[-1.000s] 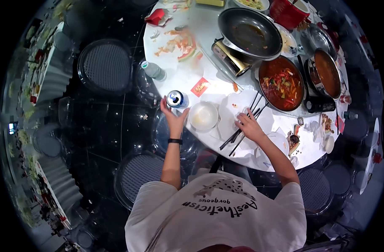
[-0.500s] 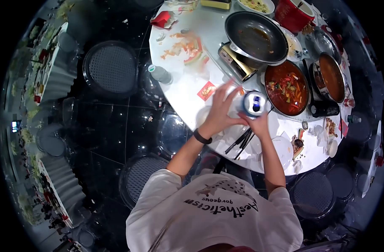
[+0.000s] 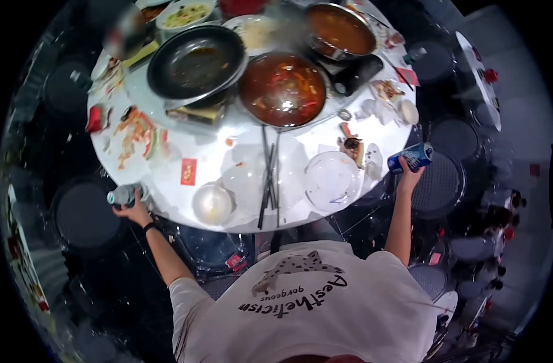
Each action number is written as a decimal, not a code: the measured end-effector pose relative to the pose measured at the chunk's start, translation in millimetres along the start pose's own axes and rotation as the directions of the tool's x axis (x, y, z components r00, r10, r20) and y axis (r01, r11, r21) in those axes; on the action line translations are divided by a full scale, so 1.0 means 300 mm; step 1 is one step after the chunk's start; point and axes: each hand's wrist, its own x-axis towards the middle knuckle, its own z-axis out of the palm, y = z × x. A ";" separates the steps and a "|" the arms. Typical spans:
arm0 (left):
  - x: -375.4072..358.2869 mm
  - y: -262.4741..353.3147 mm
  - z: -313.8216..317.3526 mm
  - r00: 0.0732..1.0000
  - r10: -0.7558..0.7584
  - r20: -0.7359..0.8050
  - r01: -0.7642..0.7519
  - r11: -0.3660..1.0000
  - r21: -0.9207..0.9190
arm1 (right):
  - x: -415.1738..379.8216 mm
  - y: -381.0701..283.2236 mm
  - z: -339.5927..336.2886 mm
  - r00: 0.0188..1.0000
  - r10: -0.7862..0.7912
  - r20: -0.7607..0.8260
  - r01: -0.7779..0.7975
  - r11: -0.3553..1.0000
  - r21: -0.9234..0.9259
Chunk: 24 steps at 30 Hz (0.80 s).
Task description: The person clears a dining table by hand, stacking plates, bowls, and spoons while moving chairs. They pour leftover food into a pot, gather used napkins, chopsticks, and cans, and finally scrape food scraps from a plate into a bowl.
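Note:
My left hand (image 3: 135, 213), with a dark band at the wrist, is wrapped round a clear plastic bottle (image 3: 126, 195) with a pale green cap at the left rim of the table. The bottle is tilted, its cap pointing left. Far to the right, my right hand (image 3: 411, 175) grips a blue drink can (image 3: 414, 157) just off the table edge, tipped on its side. Between the hands lie several dark chopsticks (image 3: 268, 184), a small white bowl (image 3: 213, 204) and a used white plate (image 3: 332, 181).
A black pan (image 3: 195, 63) sits on a portable gas stove at the back. Beside it stand a pot of red stew (image 3: 282, 91) and another soup pot (image 3: 340, 33). Food scraps (image 3: 137, 136) and a red card (image 3: 189, 172) lie on the white table. Stools (image 3: 86, 212) surround it.
My hands have moved wide apart from the table's middle. The right now holds the can out to the right, and the left has taken hold of the bottle. The view has shifted.

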 end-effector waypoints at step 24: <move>-1.344 0.651 -0.582 0.958 0.225 -0.176 -0.269 0.919 -0.289 | 0.971 0.680 -0.039 0.792 0.609 -0.048 -0.609 0.781 -0.138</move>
